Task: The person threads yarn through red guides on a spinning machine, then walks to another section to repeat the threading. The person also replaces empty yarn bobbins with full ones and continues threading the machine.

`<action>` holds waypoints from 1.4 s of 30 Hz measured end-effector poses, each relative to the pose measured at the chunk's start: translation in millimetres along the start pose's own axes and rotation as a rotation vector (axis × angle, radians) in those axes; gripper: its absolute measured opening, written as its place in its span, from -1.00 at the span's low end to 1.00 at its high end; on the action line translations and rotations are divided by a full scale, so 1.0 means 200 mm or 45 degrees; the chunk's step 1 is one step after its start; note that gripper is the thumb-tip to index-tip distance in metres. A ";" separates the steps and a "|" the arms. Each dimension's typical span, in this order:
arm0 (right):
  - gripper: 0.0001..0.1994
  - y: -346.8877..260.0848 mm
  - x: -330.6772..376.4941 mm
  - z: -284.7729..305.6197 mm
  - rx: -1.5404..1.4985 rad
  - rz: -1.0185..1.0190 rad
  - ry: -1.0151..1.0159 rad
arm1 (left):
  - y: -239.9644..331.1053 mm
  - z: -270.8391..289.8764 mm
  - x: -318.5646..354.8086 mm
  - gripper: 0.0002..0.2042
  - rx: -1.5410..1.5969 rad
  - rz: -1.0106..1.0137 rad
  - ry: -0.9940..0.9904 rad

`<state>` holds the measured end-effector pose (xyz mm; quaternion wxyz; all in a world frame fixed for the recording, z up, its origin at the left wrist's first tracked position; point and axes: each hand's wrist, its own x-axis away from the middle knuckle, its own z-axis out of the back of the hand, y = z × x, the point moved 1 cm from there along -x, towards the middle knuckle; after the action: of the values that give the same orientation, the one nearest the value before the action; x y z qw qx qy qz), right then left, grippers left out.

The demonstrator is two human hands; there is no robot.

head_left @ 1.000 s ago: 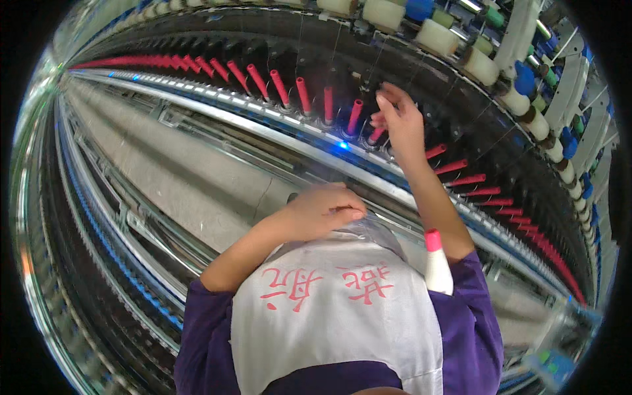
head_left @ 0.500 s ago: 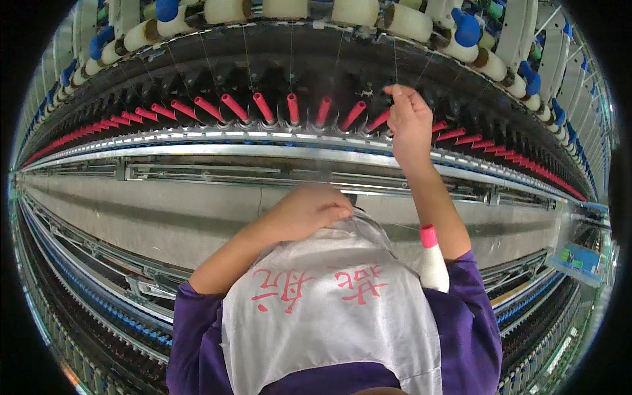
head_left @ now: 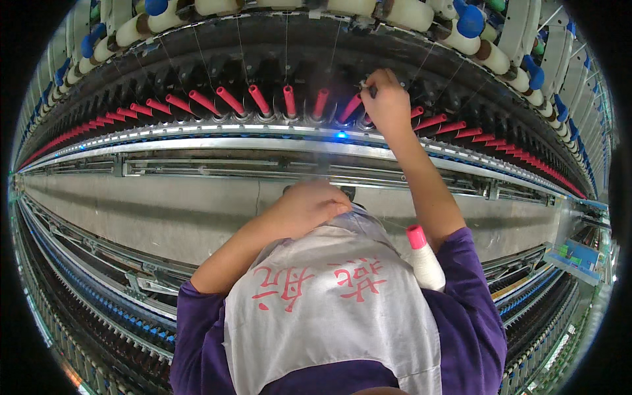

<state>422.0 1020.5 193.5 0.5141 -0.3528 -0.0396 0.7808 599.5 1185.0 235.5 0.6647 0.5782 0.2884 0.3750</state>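
Observation:
My right hand (head_left: 390,102) reaches over the row of upright pink bobbins (head_left: 288,102) on the spinning machine. Its thumb and fingers are pinched together just above the pink tube (head_left: 350,108) right of centre; whatever they grip is too small to make out. Closed and slightly blurred, my left hand (head_left: 309,209) rests at the upper edge of the white apron (head_left: 316,263), its fingertips hidden. A cone of white yarn with a pink top (head_left: 427,266) lies against the apron beside my right arm, with a thin thread leading from it.
White roving rollers (head_left: 408,14) and blue knobs (head_left: 470,21) line the machine's top. A metal rail (head_left: 263,143) runs before the bobbins, with a small blue light (head_left: 342,135). Behind me stands another machine row (head_left: 112,296); a blue tray (head_left: 582,253) is far right.
My right hand has moved left along the bobbins, fingers still pinched. A blue light now shows on the rail. The view has shifted slightly; my left hand stays by the apron.

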 end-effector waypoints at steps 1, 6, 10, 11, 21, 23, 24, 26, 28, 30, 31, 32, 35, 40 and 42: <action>-0.86 0.00 -0.01 0.01 0.017 -0.038 -0.055 | -0.01 0.00 0.00 -0.86 0.016 0.044 0.015; -0.80 -0.01 -0.07 0.04 -0.256 -0.480 -0.265 | -0.02 -0.03 0.01 -0.85 0.026 0.041 0.029; -0.82 0.01 -0.04 0.06 -0.186 -0.451 -0.297 | -0.02 -0.03 0.01 -0.87 -0.004 0.009 0.043; -0.85 0.02 -0.03 0.06 0.000 -0.237 -0.236 | -0.02 -0.03 0.01 -0.87 0.035 0.024 0.044; -0.83 0.09 0.68 0.08 0.220 0.194 -1.502 | -0.01 -0.04 -0.09 -0.88 0.033 0.079 -0.034; -0.72 0.18 0.91 0.06 0.254 -0.364 -1.870 | 0.00 -0.05 -0.12 -0.87 0.011 0.063 -0.020; -0.70 0.24 0.96 0.04 0.286 -0.322 -1.773 | 0.01 -0.06 -0.14 -0.87 -0.031 0.051 -0.002; -0.68 0.32 1.00 0.00 0.411 -0.349 -1.809 | 0.00 -0.10 -0.19 -0.87 -0.012 0.088 0.051; -0.65 0.34 0.90 -0.05 0.101 -0.307 -1.533 | -0.05 -0.15 -0.27 -0.87 0.091 0.077 0.169; -0.46 0.28 0.79 -0.02 -0.436 -0.408 -1.129 | -0.16 -0.17 -0.37 -0.85 0.161 0.130 0.333; -0.35 0.24 0.75 0.03 -0.803 -0.603 -1.012 | -0.25 -0.15 -0.43 -0.85 0.162 0.141 0.409; -0.31 0.20 0.71 0.08 -1.077 -0.665 -0.964 | -0.34 -0.13 -0.48 -0.85 0.177 0.085 0.500; -0.52 0.16 0.63 0.25 -1.293 -0.668 -0.996 | -0.65 -0.05 -0.56 -0.84 -0.018 0.318 0.709; -0.76 0.55 0.64 0.36 -1.415 -1.190 -0.339 | -0.97 -0.08 -0.58 -0.78 -0.650 0.218 0.820; -0.75 0.75 0.66 0.36 -1.519 -1.410 -0.060 | -1.04 -0.12 -0.63 -0.72 -0.792 0.278 0.763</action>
<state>233.9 1081.9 116.3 0.5502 -0.4802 -0.6284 0.2681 545.1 1082.5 21.1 0.6506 0.2435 0.2789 0.6630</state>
